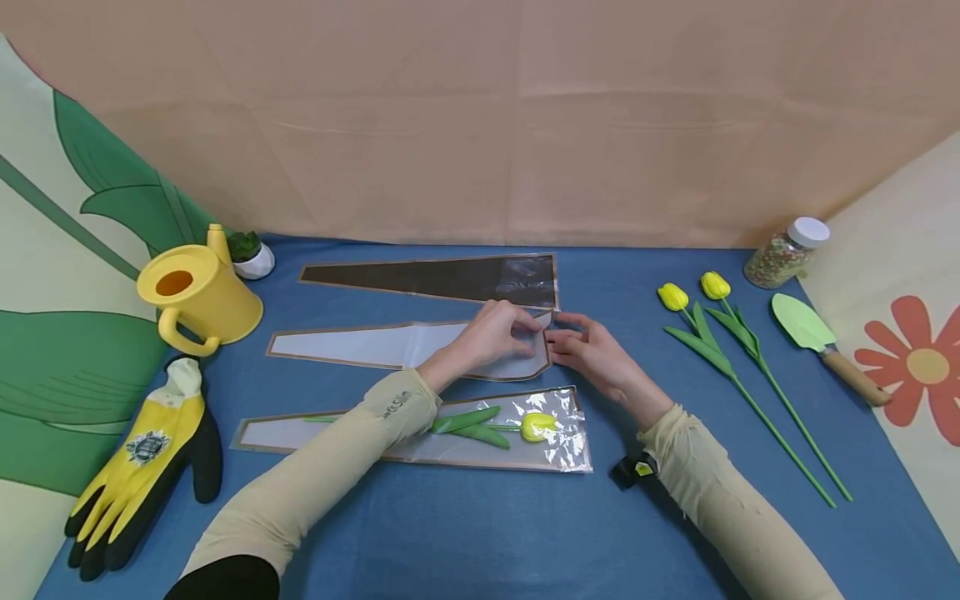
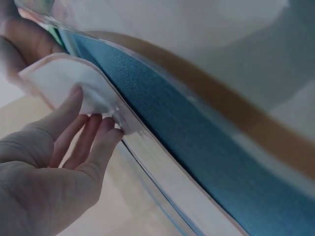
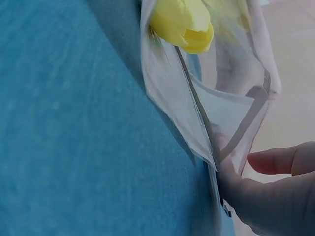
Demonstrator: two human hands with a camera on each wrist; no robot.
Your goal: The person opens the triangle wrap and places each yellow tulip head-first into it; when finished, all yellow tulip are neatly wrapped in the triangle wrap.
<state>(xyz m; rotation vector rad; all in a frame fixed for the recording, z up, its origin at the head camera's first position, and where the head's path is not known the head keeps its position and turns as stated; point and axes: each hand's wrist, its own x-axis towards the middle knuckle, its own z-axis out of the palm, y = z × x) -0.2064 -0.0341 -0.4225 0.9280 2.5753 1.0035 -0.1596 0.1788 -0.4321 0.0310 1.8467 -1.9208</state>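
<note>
A tapered white flower sleeve with a brown border lies across the middle of the table, its wide end on the right. My left hand grips the far edge near that end, thumb on one face and fingers on the other in the left wrist view. At the near right corner my right hand holds the lip between thumb and fingers, a fingertip behind the clear film. In the right wrist view the mouth gapes. Nearer me, a second sleeve contains a yellow tulip, partly hidden by my left forearm.
A black sleeve lies beyond. On the right are two yellow tulips, a trowel and a filled jar. A yellow watering can, small potted plant and glove occupy the left.
</note>
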